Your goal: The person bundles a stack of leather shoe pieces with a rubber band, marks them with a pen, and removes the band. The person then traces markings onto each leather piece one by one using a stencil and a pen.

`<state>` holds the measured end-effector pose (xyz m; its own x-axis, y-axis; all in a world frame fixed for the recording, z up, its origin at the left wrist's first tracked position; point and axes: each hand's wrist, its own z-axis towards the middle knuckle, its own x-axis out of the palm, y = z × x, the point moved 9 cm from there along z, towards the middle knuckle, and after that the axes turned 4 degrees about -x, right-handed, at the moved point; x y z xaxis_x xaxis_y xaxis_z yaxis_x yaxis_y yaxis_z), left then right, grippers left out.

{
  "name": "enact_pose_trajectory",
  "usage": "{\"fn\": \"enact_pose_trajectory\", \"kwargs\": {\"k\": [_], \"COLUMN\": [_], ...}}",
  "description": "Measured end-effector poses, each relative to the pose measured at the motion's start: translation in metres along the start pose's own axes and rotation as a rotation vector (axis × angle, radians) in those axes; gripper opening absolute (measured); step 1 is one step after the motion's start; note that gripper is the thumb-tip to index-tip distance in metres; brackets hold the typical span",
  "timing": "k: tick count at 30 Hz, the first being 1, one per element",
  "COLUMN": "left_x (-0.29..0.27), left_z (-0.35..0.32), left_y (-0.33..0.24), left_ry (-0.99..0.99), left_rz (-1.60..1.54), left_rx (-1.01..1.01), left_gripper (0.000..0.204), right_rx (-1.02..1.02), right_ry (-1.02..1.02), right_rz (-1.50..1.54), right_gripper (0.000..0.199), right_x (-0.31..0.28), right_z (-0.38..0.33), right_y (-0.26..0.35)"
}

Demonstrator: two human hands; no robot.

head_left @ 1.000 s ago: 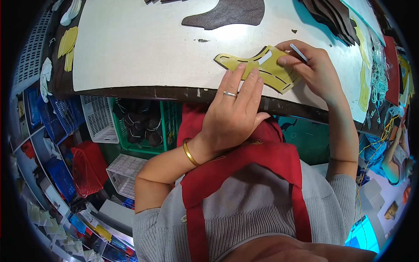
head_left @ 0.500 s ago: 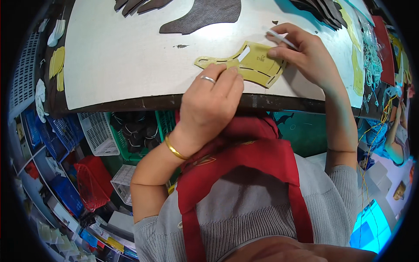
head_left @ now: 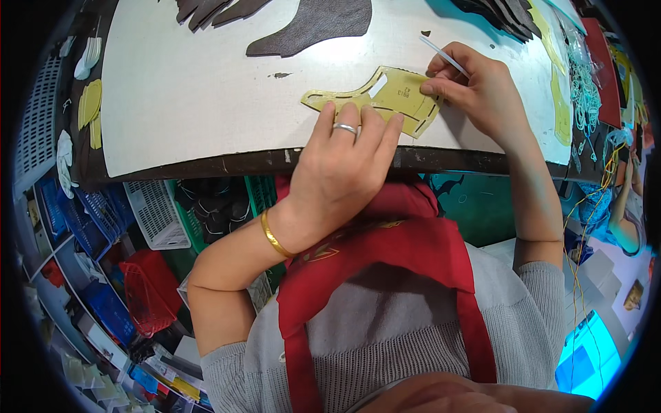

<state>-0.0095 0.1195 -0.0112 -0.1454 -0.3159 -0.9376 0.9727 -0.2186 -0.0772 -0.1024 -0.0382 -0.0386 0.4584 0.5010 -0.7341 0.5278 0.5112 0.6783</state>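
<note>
A yellow pattern template (head_left: 403, 93) with dark slots and a white cut-out lies near the front edge of the white-topped table. A thin dark edge shows along part of its rim; I cannot tell what lies beneath. My left hand (head_left: 344, 155), with a ring and a gold bangle, rests its spread fingertips on the template's near side. My right hand (head_left: 478, 86) is closed around a slim white pen (head_left: 446, 56), which slants up to the left. The right thumb and fingers also touch the template's right end. Beyond it lies a boot-shaped dark leather piece (head_left: 313, 31).
More dark leather pieces are stacked at the far left (head_left: 220, 10) and far right (head_left: 499, 15). Green cord (head_left: 585, 96) hangs at the right edge. Yellow pieces (head_left: 89, 103) lie on the left edge. Below stand plastic baskets (head_left: 148, 286). Another person's arm (head_left: 623, 227) shows at far right.
My left fingers have spread and straightened on the template. The template has shifted slightly left. My right hand still holds the pen, now showing more of its length.
</note>
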Motion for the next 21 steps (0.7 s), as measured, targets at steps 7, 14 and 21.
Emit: {"fn": "enact_pose_trajectory", "kwargs": {"k": [7, 14, 21], "left_x": [0.004, 0.006, 0.007], "left_z": [-0.008, -0.015, -0.017], "left_y": [-0.012, -0.009, -0.012], "left_ry": [-0.039, -0.01, 0.003], "left_rz": [-0.03, -0.076, -0.087], "left_rx": [-0.076, -0.132, -0.158], "left_gripper": [0.04, 0.045, 0.047], "right_rx": [-0.123, -0.573, -0.499], "right_ry": [0.014, -0.022, 0.163], "right_rz": [-0.365, -0.265, -0.139], "right_gripper": [0.027, 0.029, 0.038], "right_x": [-0.004, 0.009, 0.079], "right_z": [0.002, 0.016, 0.042], "right_y": [0.027, 0.103, 0.112]}}
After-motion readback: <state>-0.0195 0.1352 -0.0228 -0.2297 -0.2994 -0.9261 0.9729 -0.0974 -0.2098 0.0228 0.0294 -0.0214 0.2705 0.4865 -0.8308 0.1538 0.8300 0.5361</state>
